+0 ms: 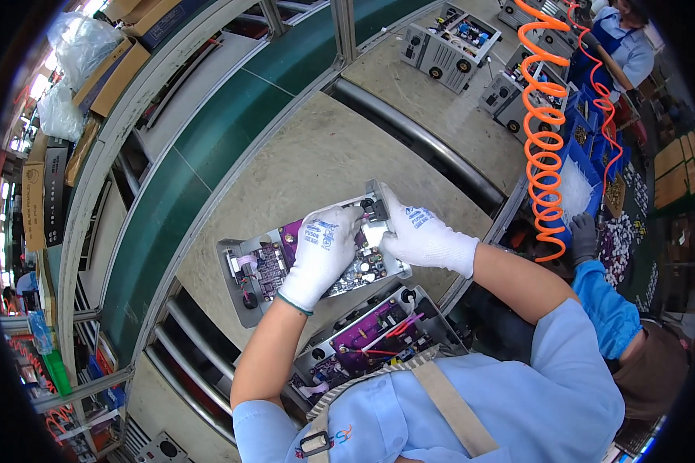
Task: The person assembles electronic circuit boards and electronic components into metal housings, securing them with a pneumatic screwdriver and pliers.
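An open grey metal chassis [243,305] with a purple circuit board [269,266] lies on the worktop in front of me. My left hand [322,248], in a white glove, reaches over the board with its fingers curled in near the right end; what they pinch, if anything, is hidden. My right hand [425,238], gloved too, is closed round the upright grey end panel [374,193] of this chassis. A dark block-shaped part [374,208] sits between the two hands. Nearer my body stands a second open chassis with a purple board [363,333] and coloured wires.
Metal rollers [417,131] divide the worktops, and a green conveyor belt [208,131] curves along the left. Partly built units [448,50] stand farther off. An orange coiled hose [544,139] hangs at the right, near blue parts bins [583,181] and a co-worker's gloved hand [584,235].
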The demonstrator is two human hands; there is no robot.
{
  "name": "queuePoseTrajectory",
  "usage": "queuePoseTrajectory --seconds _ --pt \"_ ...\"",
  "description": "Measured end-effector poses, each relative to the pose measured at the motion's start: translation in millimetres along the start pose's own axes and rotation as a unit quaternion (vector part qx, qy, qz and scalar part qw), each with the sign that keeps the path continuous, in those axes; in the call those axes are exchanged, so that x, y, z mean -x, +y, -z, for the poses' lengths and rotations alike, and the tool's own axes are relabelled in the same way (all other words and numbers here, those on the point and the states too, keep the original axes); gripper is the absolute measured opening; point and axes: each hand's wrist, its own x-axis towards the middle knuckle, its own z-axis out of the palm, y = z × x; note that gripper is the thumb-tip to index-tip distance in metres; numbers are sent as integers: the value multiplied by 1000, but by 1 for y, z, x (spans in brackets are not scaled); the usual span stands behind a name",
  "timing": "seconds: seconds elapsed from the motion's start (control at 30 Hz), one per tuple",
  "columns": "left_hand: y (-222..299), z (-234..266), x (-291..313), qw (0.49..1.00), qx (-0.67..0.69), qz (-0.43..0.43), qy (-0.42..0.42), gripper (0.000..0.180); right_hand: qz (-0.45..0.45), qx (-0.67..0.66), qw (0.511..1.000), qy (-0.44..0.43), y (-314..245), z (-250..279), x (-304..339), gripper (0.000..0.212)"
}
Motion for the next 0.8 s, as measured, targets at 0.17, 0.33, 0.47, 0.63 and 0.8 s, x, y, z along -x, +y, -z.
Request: queuePoseTrajectory --seconds 0.17,0.33,0.47,0.63,0.8 --pt "5 -6 -7 1000 -8 -8 5 16 -23 27 998 -43 -10 8 3 86" --pt "8 -16 -2 995 -74 -35 62 17 -11 34 999 -19 -13 0 3 84" --pt "4 7 -8 991 6 98 -93 23 38 -35 998 44 4 -13 -1 80" --pt "13 97 45 892 335 248 175 39 117 8 988 103 25 -15 -20 80" --pt "-2 113 163 833 334 309 314 37 164 -49 983 64 22 6 -70 81"
